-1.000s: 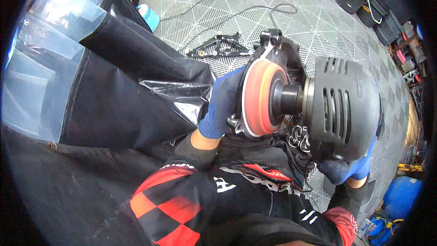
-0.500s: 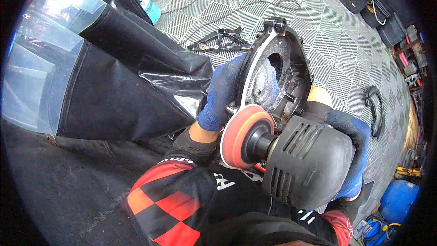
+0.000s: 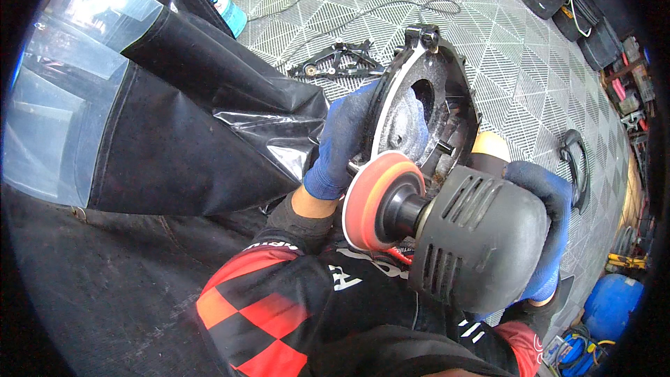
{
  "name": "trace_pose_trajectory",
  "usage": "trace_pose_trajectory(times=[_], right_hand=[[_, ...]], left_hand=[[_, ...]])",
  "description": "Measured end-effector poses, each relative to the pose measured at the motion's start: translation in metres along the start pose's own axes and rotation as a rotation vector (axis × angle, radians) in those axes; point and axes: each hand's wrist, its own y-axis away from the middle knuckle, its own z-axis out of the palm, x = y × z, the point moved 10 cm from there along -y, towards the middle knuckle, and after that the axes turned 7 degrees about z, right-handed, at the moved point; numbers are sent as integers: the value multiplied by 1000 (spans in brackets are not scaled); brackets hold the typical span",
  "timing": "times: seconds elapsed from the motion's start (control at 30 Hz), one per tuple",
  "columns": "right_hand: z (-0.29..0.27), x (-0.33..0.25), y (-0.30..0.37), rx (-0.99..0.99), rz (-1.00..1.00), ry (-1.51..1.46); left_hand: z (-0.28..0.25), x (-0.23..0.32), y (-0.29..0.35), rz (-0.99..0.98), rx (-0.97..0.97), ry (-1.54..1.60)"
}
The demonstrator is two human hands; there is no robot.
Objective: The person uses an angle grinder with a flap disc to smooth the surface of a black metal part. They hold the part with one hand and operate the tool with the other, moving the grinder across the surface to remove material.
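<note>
My left hand [image 3: 342, 132], in a blue glove, is closed round the left side of a hollow black housing [image 3: 460, 87] that looks like a headlight shell. The housing is tilted upright, with a pale rim and a dusty grey interior. My right hand [image 3: 556, 220], also gloved in blue, grips a black disc sander [image 3: 481, 237] from its far right side; most of the fingers are behind the body. Its round orange and red pad [image 3: 370, 206] sits at the lower end of the pale rim, where I cannot tell touching from a small gap.
Black sheeting with clear panels [image 3: 56, 119] spreads along the left. Beyond the housing, a black bracket [image 3: 335, 61] and a thin cable [image 3: 391, 5] lie on the grey tiled floor [image 3: 516, 49]. A curved black part [image 3: 576, 171] lies at right, near a blue tank [image 3: 613, 307].
The sander has shifted slightly up and to the right, its pad moving a little along the rim's lower end. My left hand and the housing have barely moved.
</note>
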Motion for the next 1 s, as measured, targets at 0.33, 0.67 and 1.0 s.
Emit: trace_pose_trajectory(times=[0.33,0.67,1.0], right_hand=[[-6,17,7,9,78,-37],[-3,2,-6,23,-27,29],[-1,36,8,34,120,-45]], left_hand=[[3,-10,-9,-161,-10,35],[-1,-8,-9,-124,14,91],[-10,-18,3,71,129,-232]])
